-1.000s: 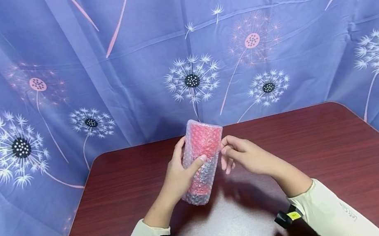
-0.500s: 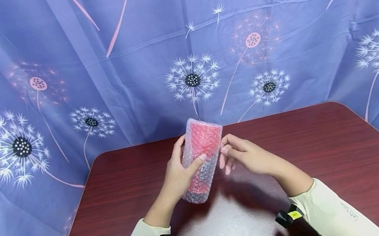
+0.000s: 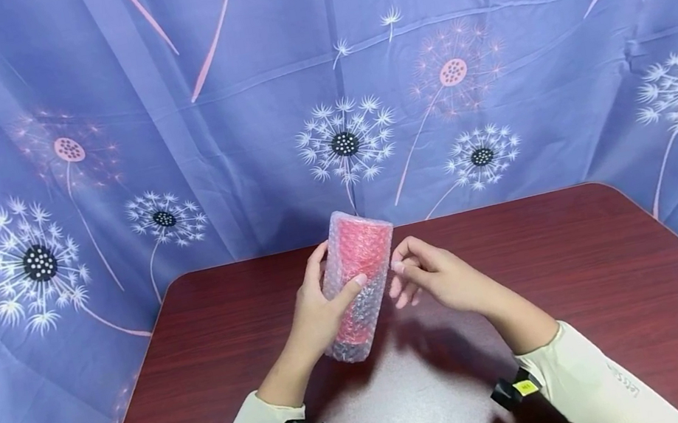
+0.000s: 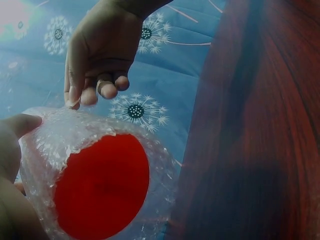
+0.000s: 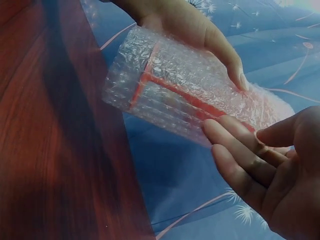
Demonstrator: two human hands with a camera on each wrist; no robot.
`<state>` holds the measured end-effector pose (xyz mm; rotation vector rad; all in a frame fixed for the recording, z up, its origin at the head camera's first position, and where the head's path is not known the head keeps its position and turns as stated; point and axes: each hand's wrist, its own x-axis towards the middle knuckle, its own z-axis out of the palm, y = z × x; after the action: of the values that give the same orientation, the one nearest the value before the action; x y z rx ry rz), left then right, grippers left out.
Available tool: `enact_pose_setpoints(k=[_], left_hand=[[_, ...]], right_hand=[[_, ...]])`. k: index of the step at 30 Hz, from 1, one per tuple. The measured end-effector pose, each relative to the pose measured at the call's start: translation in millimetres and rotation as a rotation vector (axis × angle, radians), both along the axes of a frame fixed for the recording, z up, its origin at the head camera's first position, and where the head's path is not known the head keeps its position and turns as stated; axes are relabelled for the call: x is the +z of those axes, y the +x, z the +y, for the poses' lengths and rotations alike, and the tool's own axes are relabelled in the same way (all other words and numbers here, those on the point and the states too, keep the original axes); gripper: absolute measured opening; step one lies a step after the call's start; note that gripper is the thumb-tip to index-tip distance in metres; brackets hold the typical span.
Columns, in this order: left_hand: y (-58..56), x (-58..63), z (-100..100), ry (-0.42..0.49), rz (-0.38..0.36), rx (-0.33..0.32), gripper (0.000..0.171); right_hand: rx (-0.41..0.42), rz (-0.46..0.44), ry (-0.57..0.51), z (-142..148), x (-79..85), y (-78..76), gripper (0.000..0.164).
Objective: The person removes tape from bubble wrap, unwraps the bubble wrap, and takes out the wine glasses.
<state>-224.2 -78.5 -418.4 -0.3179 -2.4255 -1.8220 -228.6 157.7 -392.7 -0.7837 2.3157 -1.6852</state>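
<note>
A bubble-wrapped package (image 3: 361,283) stands tilted over the table, held in my left hand (image 3: 318,312) with the thumb across its front. Red and grey show through the clear bubble wrap (image 5: 165,75). In the left wrist view, its round red end (image 4: 105,185) faces the camera through an opening in the wrap. My right hand (image 3: 440,277) is at the package's right side. Its thumb and index finger pinch together at the wrap's edge, as the left wrist view shows, while the other fingers stay loosely bent. A ring sits on one right finger (image 4: 106,85).
Beneath both hands lies the dark red wooden table (image 3: 589,259), with a bright glare near its front. A blue dandelion-print curtain (image 3: 234,147) hangs behind and along the sides. Black wrist cameras (image 3: 511,392) are strapped over the pale sleeves (image 3: 603,384).
The package has shifted slightly up and to the left in my left hand. My right hand has followed it a little, its thumb and index finger staying together at the wrap's edge.
</note>
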Motion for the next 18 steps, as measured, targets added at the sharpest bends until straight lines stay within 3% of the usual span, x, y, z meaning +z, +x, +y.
enact_pose_setpoints(k=[5, 18], left_hand=[[-0.2, -0.6, -0.2, 0.017, -0.016, -0.004, 0.079], [2.8, 2.8, 1.8, 0.022, -0.017, -0.044, 0.079]], right_hand=[[-0.033, 0.056, -0.008, -0.1, 0.1, -0.2, 0.012], [-0.015, 0.044, 0.009, 0.3, 2.6, 0.5, 0.015]])
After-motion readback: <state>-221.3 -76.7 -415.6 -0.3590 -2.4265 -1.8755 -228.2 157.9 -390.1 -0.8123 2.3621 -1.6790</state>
